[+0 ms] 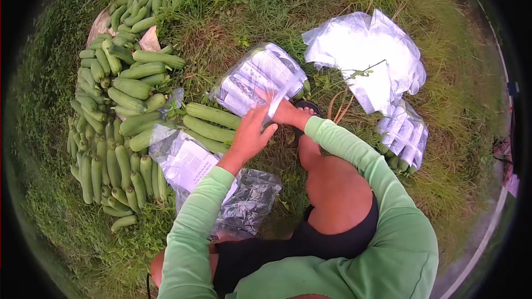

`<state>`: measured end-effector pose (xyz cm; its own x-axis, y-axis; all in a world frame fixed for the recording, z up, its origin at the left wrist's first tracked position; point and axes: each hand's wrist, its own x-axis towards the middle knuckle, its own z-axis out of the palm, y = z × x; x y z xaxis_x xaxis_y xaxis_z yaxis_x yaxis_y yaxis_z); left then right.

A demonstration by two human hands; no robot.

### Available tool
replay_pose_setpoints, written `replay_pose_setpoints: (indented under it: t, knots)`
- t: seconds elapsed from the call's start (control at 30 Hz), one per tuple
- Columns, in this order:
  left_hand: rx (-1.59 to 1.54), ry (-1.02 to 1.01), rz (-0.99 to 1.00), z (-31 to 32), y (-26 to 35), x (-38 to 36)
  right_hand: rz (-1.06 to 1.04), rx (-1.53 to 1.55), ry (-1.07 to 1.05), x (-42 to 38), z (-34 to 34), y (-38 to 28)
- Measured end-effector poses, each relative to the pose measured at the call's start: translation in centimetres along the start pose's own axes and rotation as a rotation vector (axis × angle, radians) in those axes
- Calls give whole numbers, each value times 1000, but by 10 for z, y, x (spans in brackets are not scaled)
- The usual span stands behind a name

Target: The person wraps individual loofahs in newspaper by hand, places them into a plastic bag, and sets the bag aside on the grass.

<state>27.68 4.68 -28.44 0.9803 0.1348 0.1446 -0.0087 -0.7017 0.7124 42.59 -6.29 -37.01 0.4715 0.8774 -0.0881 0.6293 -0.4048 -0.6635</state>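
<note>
A bundle of long green gourds wrapped in newspaper and clear plastic (252, 80) lies on the grass before me. A whitish plastic strip (286, 89) runs across its near side, down between my hands. My left hand (250, 135) is closed at the strip's lower end, thumb out to the right. Against the bundle's near edge, my right hand (280, 109) has its fingers stretched toward the newsprint, partly behind the strip. Several loose green gourds (213, 115) lie just left of the bundle. By my left forearm rests a plastic bag with a newspaper sheet (188, 160).
A large heap of green gourds (119, 111) spreads over the grass at left. Bright plastic sheets (368, 44) lie at upper right, above another wrapped bundle (403, 135). A crumpled clear bag (249, 196) is near my bent knee (341, 194).
</note>
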Motion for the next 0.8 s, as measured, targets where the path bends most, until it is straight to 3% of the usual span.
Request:
replay_pose_setpoints:
  t: [0.03,0.13,0.2,0.27,0.33,0.43,0.53,0.6,0.8]
  knots:
    - [77,-114,0,-19,5,-12,25,92,38,-3,7,7]
    - [361,-629,28,-99,-1,-43,322,455,-298,-33,-21,24]
    - [464,-876,-198,-159,15,-67,361,292,-185,-75,-43,27]
    - [493,-738,-278,-211,48,-101,316,328,-44,-134,-20,60]
    - [404,-548,-316,-251,96,-132,510,706,-110,-180,-29,51]
    - [270,-218,-388,-282,138,-194,633,839,-58,-237,-39,36]
    - [161,8,-540,-304,167,-259,649,743,88,-272,-69,23]
    - [244,147,-502,-313,170,-309,594,597,183,-278,-106,5]
    - [305,548,-593,-349,198,-444,186,24,310,-228,-226,-127]
